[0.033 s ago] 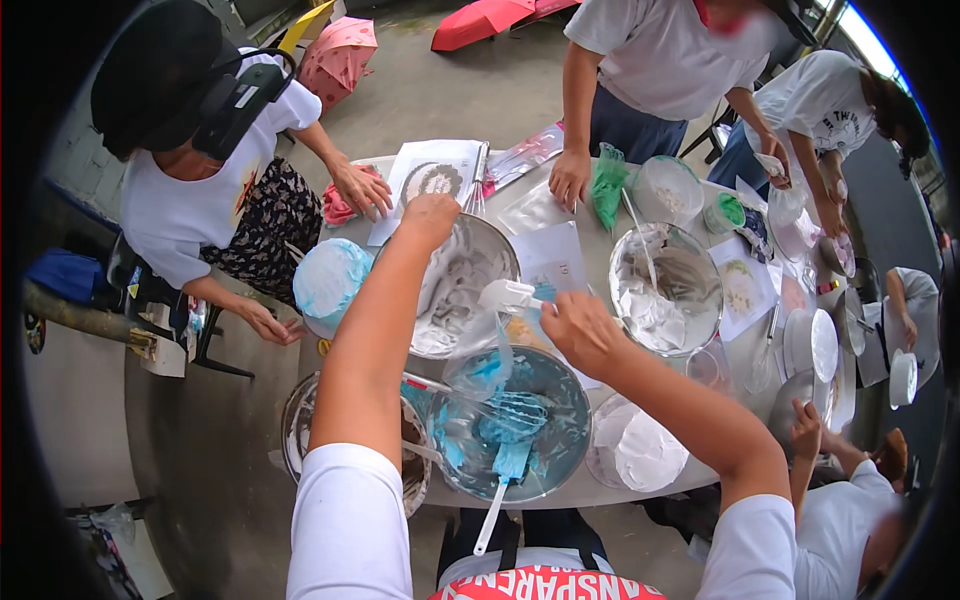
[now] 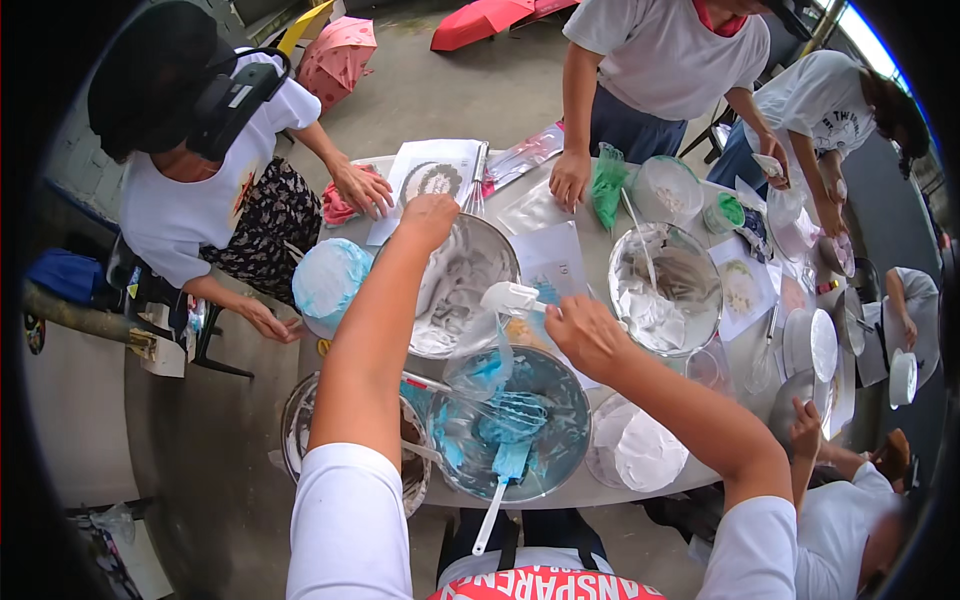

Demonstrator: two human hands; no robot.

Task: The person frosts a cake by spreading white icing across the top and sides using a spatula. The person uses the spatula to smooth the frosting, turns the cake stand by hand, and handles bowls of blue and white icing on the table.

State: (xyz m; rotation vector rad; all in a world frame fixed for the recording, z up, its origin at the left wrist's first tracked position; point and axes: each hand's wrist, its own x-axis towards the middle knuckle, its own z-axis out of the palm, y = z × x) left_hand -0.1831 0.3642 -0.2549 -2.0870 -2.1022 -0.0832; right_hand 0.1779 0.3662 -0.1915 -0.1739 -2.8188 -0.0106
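White cream work around the blue-cream bowl point(image 2: 572, 410), here the landmark. Beyond it and slightly left stands the white-cream bowl point(image 2: 510, 245); at that bowl's far rim the left hand point(image 2: 430, 220) is curled, its fingertips hidden, so whether it grips cannot be told. The right hand point(image 2: 588, 335), beyond the landmark and to its right, is closed round a spatula point(image 2: 512, 297) whose head carries white cream. State of the work, as judged: blue cream is mixed, with a whisk point(image 2: 515, 412) lying in the landmark; the spatula's load is not yet set down, and much white cream remains unused. Writing: a printed sheet point(image 2: 562, 250) beyond the landmark bears a small number; the wearer's shirt point(image 2: 545, 583), nearer than the landmark, bears large white letters on red. No brand is identified.
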